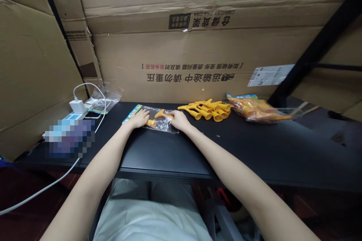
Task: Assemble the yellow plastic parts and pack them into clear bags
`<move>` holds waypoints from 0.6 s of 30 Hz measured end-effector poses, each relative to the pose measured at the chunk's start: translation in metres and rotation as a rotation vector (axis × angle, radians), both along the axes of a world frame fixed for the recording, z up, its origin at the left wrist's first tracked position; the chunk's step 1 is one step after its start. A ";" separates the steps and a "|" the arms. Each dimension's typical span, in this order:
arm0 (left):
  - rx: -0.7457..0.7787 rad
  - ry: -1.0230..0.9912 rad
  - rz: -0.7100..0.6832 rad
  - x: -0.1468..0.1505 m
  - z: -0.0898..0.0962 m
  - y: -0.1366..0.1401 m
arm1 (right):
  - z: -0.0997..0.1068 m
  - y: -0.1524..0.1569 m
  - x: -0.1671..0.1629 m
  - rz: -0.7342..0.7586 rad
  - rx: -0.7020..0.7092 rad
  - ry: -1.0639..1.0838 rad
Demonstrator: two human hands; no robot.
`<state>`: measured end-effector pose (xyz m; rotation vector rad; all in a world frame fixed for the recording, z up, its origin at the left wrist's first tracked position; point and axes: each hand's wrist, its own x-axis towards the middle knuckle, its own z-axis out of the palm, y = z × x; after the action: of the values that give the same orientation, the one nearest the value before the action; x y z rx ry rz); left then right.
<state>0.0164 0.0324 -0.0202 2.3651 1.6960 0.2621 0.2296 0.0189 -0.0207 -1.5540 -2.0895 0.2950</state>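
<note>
Bag (165, 125) is apparently part-filled, pressed under a flat left hand (139, 118), gripped by the right hand (180, 121); pieces (206, 109) are left loose near the table's (169, 152) back edge.

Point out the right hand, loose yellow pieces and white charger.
Right hand (180, 120): head view, back of the hand.
Loose yellow pieces (206, 109): head view, a middle piece.
White charger (77, 107): head view, its body.

The hands (138, 118) hide parts of the clear plastic bag (163, 127).

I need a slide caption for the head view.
Left hand and right hand on a clear bag beside loose yellow pieces.
</note>
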 end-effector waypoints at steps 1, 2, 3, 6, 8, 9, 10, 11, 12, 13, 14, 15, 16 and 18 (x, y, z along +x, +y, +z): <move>0.011 -0.001 -0.002 0.001 0.001 -0.003 | -0.001 0.000 -0.001 0.050 -0.018 0.056; 0.029 -0.007 0.001 0.002 0.003 -0.005 | -0.001 0.001 -0.001 0.109 -0.036 0.112; 0.054 -0.017 0.014 0.002 0.004 -0.006 | 0.000 0.001 -0.001 0.160 -0.054 0.156; 0.126 -0.070 0.139 -0.001 0.005 -0.007 | 0.004 -0.002 0.004 0.202 -0.046 0.127; 0.129 -0.111 0.262 -0.005 0.004 -0.004 | 0.009 -0.005 0.009 0.178 -0.011 0.001; 0.111 -0.136 0.313 -0.006 0.003 -0.002 | 0.011 -0.007 0.011 0.173 -0.010 -0.064; 0.084 -0.165 0.351 -0.008 0.002 0.000 | 0.014 -0.009 0.014 0.173 -0.026 -0.112; 0.053 -0.196 0.373 -0.009 0.000 0.002 | 0.016 -0.011 0.015 0.179 -0.056 -0.138; 0.025 -0.228 0.382 -0.009 -0.002 0.004 | 0.018 -0.012 0.016 0.188 -0.089 -0.143; 0.003 -0.260 0.382 -0.009 -0.004 0.005 | 0.019 -0.013 0.017 0.198 -0.119 -0.129; -0.013 -0.290 0.376 -0.008 -0.005 0.006 | 0.019 -0.013 0.018 0.206 -0.144 -0.106; -0.021 -0.314 0.362 -0.007 -0.007 0.007 | 0.018 -0.012 0.018 0.211 -0.156 -0.078; -0.025 -0.333 0.340 -0.006 -0.009 0.008 | 0.017 -0.011 0.018 0.213 -0.156 -0.050; -0.027 -0.356 0.277 -0.004 -0.013 0.009 | 0.011 -0.006 0.017 0.221 -0.127 0.017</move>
<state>0.0122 0.0410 -0.0329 1.9149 1.8231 0.6574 0.2464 0.0134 -0.0097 -1.3842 -2.2702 0.5270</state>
